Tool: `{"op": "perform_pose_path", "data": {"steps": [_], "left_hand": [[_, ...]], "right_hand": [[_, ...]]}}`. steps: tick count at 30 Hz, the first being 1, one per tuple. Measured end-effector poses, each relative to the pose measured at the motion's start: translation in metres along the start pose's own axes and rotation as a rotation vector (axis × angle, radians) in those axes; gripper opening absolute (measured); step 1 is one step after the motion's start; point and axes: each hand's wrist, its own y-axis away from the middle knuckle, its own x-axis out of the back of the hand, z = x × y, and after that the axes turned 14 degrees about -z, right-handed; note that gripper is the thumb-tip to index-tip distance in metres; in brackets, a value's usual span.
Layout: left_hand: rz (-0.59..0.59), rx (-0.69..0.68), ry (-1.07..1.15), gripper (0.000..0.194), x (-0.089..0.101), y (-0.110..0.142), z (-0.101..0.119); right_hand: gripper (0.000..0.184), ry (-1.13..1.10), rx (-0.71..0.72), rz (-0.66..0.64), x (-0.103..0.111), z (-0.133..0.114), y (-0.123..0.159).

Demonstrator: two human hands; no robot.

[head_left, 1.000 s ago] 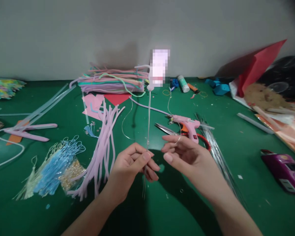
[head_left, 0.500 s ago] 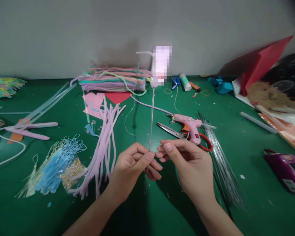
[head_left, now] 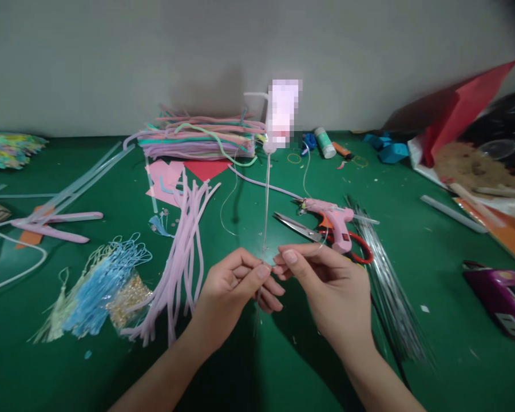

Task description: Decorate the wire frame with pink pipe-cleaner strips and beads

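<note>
Evidently, the wire stem (head_left: 266, 200) is held nearly upright by the left hand (head_left: 240, 280), whose grip is closed on it, with the lower ends hanging below the fingers. At the right hand (head_left: 326, 280), thumb and forefinger are pinched together just beside the stem, apparently on a fine strand (head_left: 325, 239); whether any turn is taken around the stem cannot be told. If the strand is being worked there, the stem is best pinched close under the working point, and the pull is best made light and even so that nothing is bent. Beyond the right hand, scissors (head_left: 298, 226) and a pink glue gun (head_left: 328, 213) lie on the green surface (head_left: 433, 240); snagging on them should be avoided. Farther off, the stem is topped by a pale pink piece (head_left: 282, 111), blurred by pixels, whose weight should be balanced.
</note>
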Motion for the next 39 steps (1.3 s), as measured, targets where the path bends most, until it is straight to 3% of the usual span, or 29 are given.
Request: {"op": "perform_pose_path", "data": {"steps": [22,35,39], "left_hand": [[0.086,-0.025,-0.158,0.015,-0.0006,-0.002,-0.002],[0.096,-0.046,-0.215,0.014,0.0022,-0.0025,-0.0035],[0.113,-0.045,-0.182,0.011,0.0027,-0.0023,0.0009]], "right_hand": [[0.005,0.329,0.108,0.04,-0.0022,0.0045,0.0056],[0.005,0.415,0.178,0.021,-0.0038,0.0042,0.0062],[0.034,0.304,0.154,-0.079,0.0031,0.0032,0.0089]]}}
